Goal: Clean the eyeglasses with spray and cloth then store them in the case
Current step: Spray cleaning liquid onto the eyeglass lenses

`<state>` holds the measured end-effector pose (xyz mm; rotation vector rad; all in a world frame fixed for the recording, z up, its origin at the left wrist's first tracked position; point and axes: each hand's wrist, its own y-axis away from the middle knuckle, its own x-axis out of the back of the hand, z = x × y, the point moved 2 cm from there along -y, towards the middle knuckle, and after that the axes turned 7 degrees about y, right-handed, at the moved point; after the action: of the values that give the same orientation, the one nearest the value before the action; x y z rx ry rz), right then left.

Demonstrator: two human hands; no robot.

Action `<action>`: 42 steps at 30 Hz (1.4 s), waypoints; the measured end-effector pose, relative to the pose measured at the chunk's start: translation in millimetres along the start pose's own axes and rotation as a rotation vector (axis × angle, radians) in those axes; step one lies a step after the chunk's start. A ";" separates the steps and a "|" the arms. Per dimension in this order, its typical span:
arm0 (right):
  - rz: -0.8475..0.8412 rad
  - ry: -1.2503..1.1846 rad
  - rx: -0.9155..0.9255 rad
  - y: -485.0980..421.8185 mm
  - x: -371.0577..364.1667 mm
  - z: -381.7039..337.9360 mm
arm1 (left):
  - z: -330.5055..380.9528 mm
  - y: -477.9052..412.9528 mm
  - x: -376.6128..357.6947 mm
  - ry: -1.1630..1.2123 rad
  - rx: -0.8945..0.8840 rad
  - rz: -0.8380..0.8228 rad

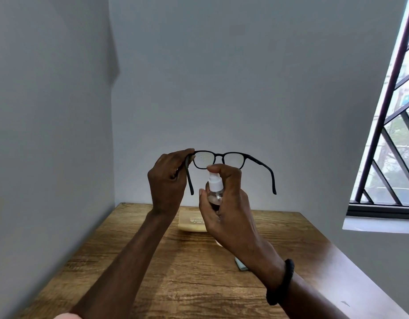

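Black-framed eyeglasses (256, 160) are held up above the table with both arms unfolded toward me. My left hand (167, 180) pinches the frame at its left hinge. My right hand (226, 203) grips a small clear spray bottle (215, 189) with a white pump head, index finger on top, nozzle just below the left lens. Fine droplets speckle that left lens. A pale yellow case (190, 223) with printed lettering lies on the wooden table (152, 272) behind my hands. A light blue-green cloth (241, 265) pokes out from under my right forearm.
The table stands in a corner, with grey walls to the left and behind. A barred window (387, 139) with a white sill is at the right, above the table's right edge. A black band circles my right wrist.
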<state>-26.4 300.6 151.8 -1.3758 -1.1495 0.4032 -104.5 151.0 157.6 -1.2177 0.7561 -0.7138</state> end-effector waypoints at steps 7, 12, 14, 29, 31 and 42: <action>0.133 -0.029 -0.048 15.0 20.8 11.4 | 1.6 -5.6 6.5 -0.003 -0.017 0.020; 0.158 0.009 -0.080 22.3 29.4 25.3 | 5.4 -7.6 5.7 0.000 -0.031 0.021; 0.144 0.025 -0.083 22.4 29.8 27.3 | 7.5 -7.7 2.8 -0.008 -0.039 0.015; 0.198 0.041 -0.048 17.0 35.8 22.8 | 11.0 -5.3 0.7 -0.006 -0.033 -0.004; 0.201 0.053 -0.048 16.5 35.5 24.3 | 11.3 -4.9 1.0 -0.006 -0.037 -0.008; 0.049 0.101 0.024 27.1 30.1 45.8 | 10.4 -2.7 1.3 -0.011 -0.041 -0.007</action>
<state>-39.9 356.2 130.2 -1.3895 -1.0271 0.3772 -95.4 155.1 161.9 -1.2612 0.7610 -0.6994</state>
